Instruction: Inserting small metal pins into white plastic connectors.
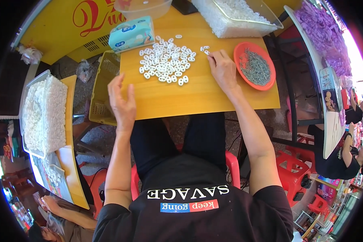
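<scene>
Many small white oval pieces, each with two dark holes (165,60), lie in a loose pile on the yellow table (181,99). A few more white pieces (205,50) rest apart to the right of the pile, just beyond the fingertips of my right hand (224,70). Its fingers are bent and drawn together low over the tabletop, and whatever they pinch is hidden. My left hand (123,103) hovers at the table's near left edge with fingers apart, holding nothing. To the right of my right hand sits an orange-red dish (272,66) of thin grey metal screws or nails (255,67).
A teal tissue pack (132,34) and a clear bowl (145,9) stand at the back left. A clear bin (246,25) of white parts is at the back right. A yellow crate (101,86) adjoins the table's left side. Other people sit at both sides.
</scene>
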The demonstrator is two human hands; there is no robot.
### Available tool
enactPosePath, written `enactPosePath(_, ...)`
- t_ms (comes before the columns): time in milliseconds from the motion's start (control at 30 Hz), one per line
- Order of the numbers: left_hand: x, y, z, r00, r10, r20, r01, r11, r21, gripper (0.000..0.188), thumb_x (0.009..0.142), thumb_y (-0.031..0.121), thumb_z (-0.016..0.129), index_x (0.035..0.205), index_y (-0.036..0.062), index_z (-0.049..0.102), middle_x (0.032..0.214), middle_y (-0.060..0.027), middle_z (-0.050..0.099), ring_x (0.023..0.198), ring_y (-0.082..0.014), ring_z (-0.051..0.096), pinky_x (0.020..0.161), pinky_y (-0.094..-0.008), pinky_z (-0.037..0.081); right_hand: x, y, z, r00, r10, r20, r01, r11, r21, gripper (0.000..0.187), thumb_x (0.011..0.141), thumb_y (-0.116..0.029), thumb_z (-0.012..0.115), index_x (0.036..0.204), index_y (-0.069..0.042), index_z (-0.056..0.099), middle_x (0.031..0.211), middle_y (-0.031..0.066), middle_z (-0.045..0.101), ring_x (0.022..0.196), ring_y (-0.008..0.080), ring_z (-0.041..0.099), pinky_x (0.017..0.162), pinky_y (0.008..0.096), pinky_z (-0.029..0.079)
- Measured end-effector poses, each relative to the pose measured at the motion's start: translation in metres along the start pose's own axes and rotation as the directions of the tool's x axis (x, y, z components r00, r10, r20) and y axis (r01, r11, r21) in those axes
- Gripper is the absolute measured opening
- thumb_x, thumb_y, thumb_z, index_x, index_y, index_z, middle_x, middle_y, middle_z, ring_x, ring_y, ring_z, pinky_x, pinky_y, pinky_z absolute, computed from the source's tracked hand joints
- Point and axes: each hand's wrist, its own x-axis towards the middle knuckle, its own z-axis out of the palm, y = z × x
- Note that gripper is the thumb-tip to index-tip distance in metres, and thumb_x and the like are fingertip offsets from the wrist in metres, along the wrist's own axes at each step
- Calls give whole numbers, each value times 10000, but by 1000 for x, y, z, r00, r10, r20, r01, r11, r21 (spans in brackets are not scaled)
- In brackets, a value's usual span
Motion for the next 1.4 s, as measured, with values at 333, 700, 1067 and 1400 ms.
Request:
enactPosePath(333,1,-2,4,974,-131,184,131,991,11,279,881,107,629,1146,21,606,1118,-130,609,1102,-289,526,977,-375,394,-43,-19,-25,998,-68,19,68,997,-40,183,794,-40,646,976,-30,646,1048,115,600,988,310,542,849,427,439)
enactPosePath(700,-3,-10,2,986,-112,124,132,977,-170,268,876,110,641,1130,29,613,1100,-109,622,1090,-278,534,970,-376,402,-40,-24,-23,992,-118,51,123,987,-105,183,825,-69,617,1001,-23,637,1082,124,605,1009,317,542,875,414,445)
enactPosePath(1067,-5,-15,4,993,-100,64,108,982,-152,242,861,116,634,1095,59,620,1067,-79,630,1070,-279,538,944,-385,397,-40,-27,-20,984,-171,51,177,973,-149,162,853,-85,601,997,-19,639,1062,132,623,994,327,555,885,413,450)
enactPosePath(1400,-7,-14,2,994,-100,43,105,984,-145,200,860,125,631,1050,62,619,1027,-65,634,1037,-267,548,917,-399,400,-40,-29,-19,983,-176,58,184,964,-191,157,862,-69,581,999,-18,640,1063,133,627,1001,324,559,888,410,452)
